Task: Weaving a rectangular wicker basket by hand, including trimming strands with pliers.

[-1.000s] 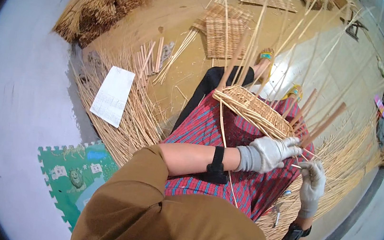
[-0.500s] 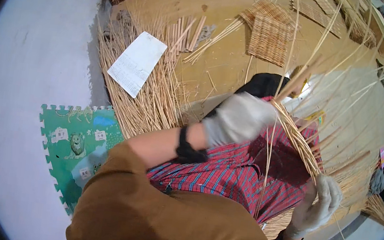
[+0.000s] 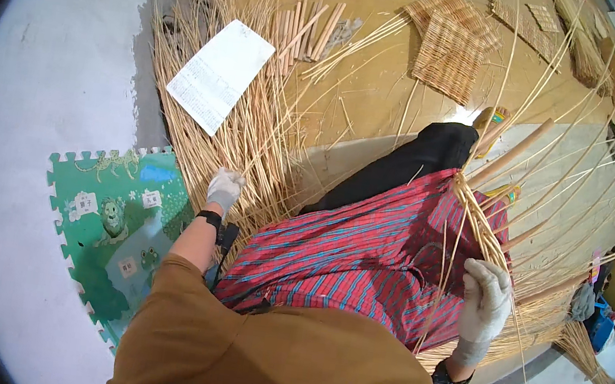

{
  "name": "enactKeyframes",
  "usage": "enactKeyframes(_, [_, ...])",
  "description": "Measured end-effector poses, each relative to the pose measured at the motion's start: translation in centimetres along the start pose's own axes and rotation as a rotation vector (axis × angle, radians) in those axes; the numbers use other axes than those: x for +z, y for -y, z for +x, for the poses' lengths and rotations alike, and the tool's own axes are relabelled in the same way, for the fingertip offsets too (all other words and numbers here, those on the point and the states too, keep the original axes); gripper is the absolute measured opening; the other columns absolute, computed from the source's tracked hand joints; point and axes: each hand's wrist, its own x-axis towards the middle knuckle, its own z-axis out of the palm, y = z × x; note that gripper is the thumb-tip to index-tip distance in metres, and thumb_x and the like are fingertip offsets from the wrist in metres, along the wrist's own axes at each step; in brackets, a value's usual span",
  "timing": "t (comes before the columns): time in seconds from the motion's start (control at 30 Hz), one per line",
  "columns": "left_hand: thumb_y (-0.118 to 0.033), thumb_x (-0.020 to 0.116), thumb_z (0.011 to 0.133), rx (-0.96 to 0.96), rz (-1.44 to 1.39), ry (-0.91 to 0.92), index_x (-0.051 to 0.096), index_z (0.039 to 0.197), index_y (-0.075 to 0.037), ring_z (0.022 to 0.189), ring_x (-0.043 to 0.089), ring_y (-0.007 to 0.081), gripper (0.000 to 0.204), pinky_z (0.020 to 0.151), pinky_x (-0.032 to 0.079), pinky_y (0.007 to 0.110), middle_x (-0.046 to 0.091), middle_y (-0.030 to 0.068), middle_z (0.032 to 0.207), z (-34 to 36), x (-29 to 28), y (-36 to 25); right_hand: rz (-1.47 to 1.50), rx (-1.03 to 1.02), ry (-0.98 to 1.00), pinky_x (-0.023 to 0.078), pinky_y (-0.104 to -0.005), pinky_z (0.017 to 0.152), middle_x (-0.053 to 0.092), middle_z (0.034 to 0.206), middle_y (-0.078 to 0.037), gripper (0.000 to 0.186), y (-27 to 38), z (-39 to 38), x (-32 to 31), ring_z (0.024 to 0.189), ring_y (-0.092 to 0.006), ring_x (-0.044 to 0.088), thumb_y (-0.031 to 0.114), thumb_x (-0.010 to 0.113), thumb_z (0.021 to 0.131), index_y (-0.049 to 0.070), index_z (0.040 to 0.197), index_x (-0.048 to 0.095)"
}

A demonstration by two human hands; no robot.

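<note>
My left hand [image 3: 226,188], in a pale work glove, is at the near end of a large pile of wicker rods [image 3: 272,138], its fingers closed round a rod there. My gloved right hand [image 3: 486,298] grips the lower end of a twisted wicker band [image 3: 481,227], part of an unfinished basket over my lap. Long thin rods and thicker stakes [image 3: 513,152] fan out from the band to the upper right. A red and blue striped cloth [image 3: 347,243] covers my lap under the work. Two loose strands hang down from the band over the cloth.
A printed white sheet [image 3: 219,77] lies on the rod pile. Short thick sticks [image 3: 304,34] are beyond it. Woven wicker panels [image 3: 451,56] rest on the board ahead. A green foam mat [image 3: 119,223] is at my left, beside a white wall [image 3: 25,119].
My left hand has left the wicker band and moved left to the rod pile. My right hand stays at the band's lower end. The view has shifted slightly.
</note>
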Motion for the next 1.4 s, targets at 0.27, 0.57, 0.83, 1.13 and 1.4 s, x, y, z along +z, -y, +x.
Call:
enactKeyframes(0.27, [-0.023,0.067,0.089,-0.044,-0.005,0.119,0.073,0.091,-0.003,0.094,0.066,0.0276,0.022,0.089,0.051,0.042,0.071,0.0138,0.094,0.9,1.5,-1.1,0.114,0.005,0.145,0.052,-0.034,0.074,0.069,0.096,-0.009,0.025,0.6,1.4,1.6,0.088,-0.0243,0.066,-0.004,0.072,0.079,0.006,0.102,0.074])
enactKeyframes(0.57, [-0.024,0.057,0.096,-0.363,-0.873,-0.815,0.07,0.099,0.003,0.08,0.062,0.0269,0.031,0.078,0.051,0.04,0.072,0.0126,0.094,6.8,-6.2,9.7,0.097,-0.014,0.167,0.052,-0.0335,0.072,0.069,0.091,-0.009,0.024,-0.1,2.1,2.7,0.084,-0.0236,0.066,-0.003,0.074,0.08,0.007,0.102,0.075])
enactKeyframes(0.83, [-0.054,0.034,0.101,-0.638,0.049,0.163,0.066,0.124,-0.003,0.11,0.065,0.0374,0.064,0.093,0.051,0.05,0.067,0.0177,0.125,-0.1,0.0,8.5,0.096,0.031,0.132,0.053,-0.0337,0.073,0.07,0.092,-0.009,0.023,-0.1,1.6,2.9,0.085,-0.0236,0.067,-0.002,0.074,0.08,0.007,0.101,0.075])
enactKeyframes(1.13, [-0.036,0.065,0.092,0.174,0.063,-0.713,0.064,0.111,-0.011,0.122,0.055,0.0348,0.032,0.099,0.046,0.05,0.058,0.0157,0.121,-1.8,-4.7,-2.8,0.1,0.011,0.076,0.053,-0.0336,0.072,0.07,0.089,-0.009,0.023,0.5,1.8,3.5,0.082,-0.0244,0.067,-0.003,0.075,0.078,0.007,0.099,0.075])
enactKeyframes(1.4, [-0.03,0.063,0.092,-0.162,0.003,-0.234,0.066,0.121,-0.017,0.13,0.049,0.0329,0.032,0.107,0.042,0.047,0.054,0.0149,0.138,2.4,-2.0,0.8,0.149,0.083,0.071,0.052,-0.0317,0.069,0.069,0.088,-0.009,0.024,0.6,2.4,3.4,0.079,-0.0229,0.066,-0.004,0.075,0.078,0.008,0.099,0.075])
